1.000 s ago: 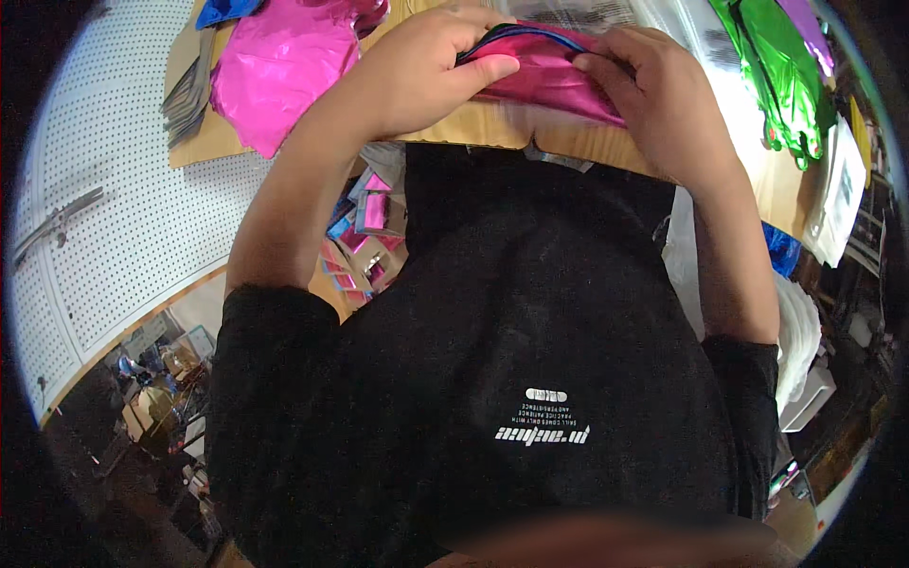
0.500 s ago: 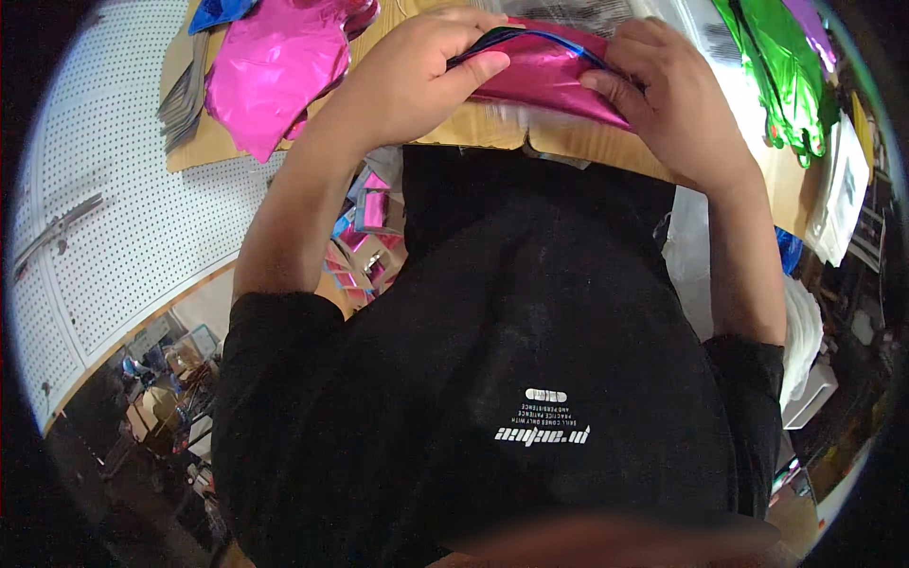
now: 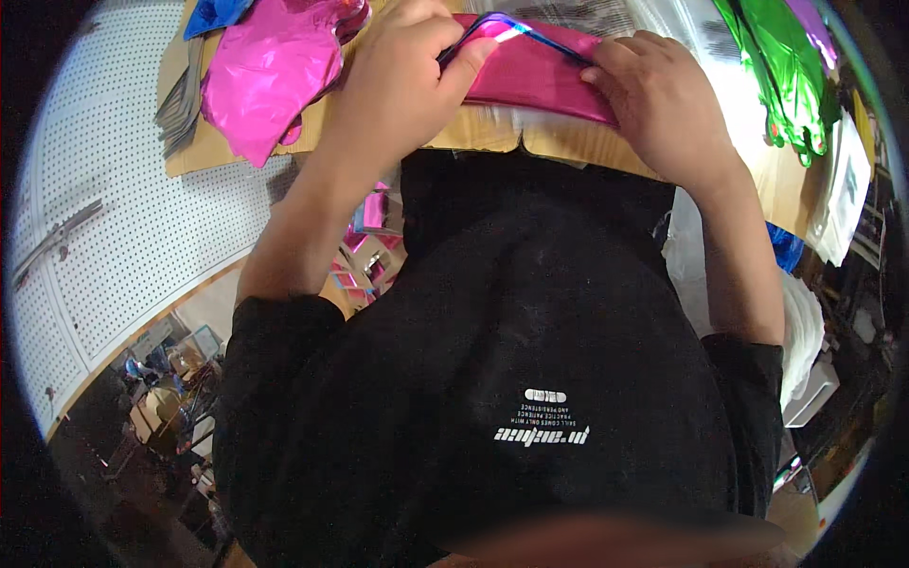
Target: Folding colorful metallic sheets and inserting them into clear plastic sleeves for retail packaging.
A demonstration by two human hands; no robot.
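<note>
Seen from a camera on the head, a person in a black shirt (image 3: 530, 312) works at a wooden surface (image 3: 488, 131), both arms reaching to its near edge. Between the hands, just over the middle of that edge, is a flat, shiny pink foil piece (image 3: 544, 90), with a narrow blue and dark band (image 3: 516, 28) bowed along its upper side. The left hand (image 3: 407, 80) is nearly closed, thumb and fingers pinching the left end of the foil. The right hand (image 3: 663, 104) is curled, its thumb and bent fingers gripping the right end. Toward the surface's left edge lies a crumpled pink foil bundle (image 3: 270, 76), with a stack of grey flat pieces (image 3: 177, 114) beside it and blue foil (image 3: 216, 14) at the far left corner. Toward the right edge lie crinkled green foil (image 3: 786, 85) and purple foil (image 3: 811, 33); a white packet (image 3: 841, 204) hangs over that edge.
</note>
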